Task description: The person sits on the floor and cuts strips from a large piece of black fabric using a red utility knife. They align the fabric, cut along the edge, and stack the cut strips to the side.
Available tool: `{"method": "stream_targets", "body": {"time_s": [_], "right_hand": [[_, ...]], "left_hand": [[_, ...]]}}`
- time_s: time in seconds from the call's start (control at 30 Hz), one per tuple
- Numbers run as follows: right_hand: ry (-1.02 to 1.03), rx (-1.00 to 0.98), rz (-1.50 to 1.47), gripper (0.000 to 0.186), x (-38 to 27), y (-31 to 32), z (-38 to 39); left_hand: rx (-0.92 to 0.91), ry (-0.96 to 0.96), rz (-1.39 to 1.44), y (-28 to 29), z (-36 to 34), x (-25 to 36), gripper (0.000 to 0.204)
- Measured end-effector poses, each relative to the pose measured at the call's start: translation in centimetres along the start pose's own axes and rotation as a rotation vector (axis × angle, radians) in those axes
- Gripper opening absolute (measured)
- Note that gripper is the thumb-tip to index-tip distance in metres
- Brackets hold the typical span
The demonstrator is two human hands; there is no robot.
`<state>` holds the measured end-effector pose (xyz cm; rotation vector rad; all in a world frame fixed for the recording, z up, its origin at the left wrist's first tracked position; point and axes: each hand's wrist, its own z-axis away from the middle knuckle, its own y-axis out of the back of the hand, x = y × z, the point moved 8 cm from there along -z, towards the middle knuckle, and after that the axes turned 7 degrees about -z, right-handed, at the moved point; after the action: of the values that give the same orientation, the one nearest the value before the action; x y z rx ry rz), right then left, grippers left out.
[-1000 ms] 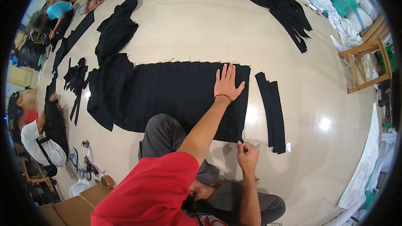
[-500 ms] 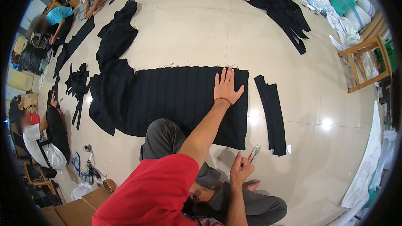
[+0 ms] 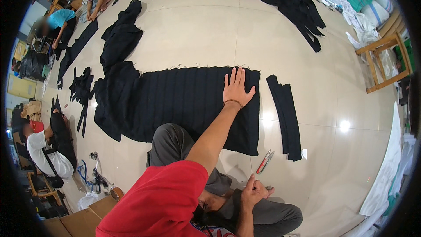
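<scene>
A wide black cloth [image 3: 175,101] with evenly spaced crosswise lines lies on the floor before my knees, loose threads along its far edge. My left hand [image 3: 237,88] rests palm down near its right end, fingers spread. Close to my lap, my right hand [image 3: 254,192] is closed, thumb and index finger together. A thin line runs from the cloth's near edge to those fingertips; whether it is a thread or a floor seam I cannot tell. Red-handled thread snips [image 3: 264,163] lie on the floor just beyond my right hand.
Narrow black strips [image 3: 287,116] lie right of the cloth. Bunched black fabric [image 3: 120,35] and cut strips [image 3: 81,87] are at the left. Co-workers sit along the left and at the far side, one handling black fabric [image 3: 294,6]. A wooden stool [image 3: 383,61] stands right.
My right hand has moved a little down toward my lap, away from the snips and the cloth's near edge. My left hand stays flat on the cloth.
</scene>
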<state>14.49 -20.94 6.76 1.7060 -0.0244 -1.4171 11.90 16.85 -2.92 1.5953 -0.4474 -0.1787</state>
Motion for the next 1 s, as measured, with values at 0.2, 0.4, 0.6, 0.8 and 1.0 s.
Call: {"method": "stream_targets", "body": {"time_s": [0.2,0.4,0.6,0.8,1.0], "right_hand": [[0.071,0.026,0.030,0.049,0.0,2.0,1.6],[0.058,0.027,-0.114,0.050,0.2,3.7,2.7],[0.032,0.020,-0.110,0.053,0.6,4.9,3.6],[0.001,0.019,-0.110,0.055,0.7,6.2,4.7],[-0.077,0.022,-0.117,0.056,0.5,7.2,5.4]], "left_hand": [[0.006,0.000,0.008,0.1,0.0,0.0,0.084],[0.008,-0.001,-0.001,0.0,0.0,0.1,0.084],[-0.005,0.001,0.008,-0.1,0.1,0.0,0.084],[-0.017,0.004,0.006,-0.1,0.1,0.0,0.084],[-0.009,-0.003,-0.013,-0.2,0.1,0.1,0.083]]}}
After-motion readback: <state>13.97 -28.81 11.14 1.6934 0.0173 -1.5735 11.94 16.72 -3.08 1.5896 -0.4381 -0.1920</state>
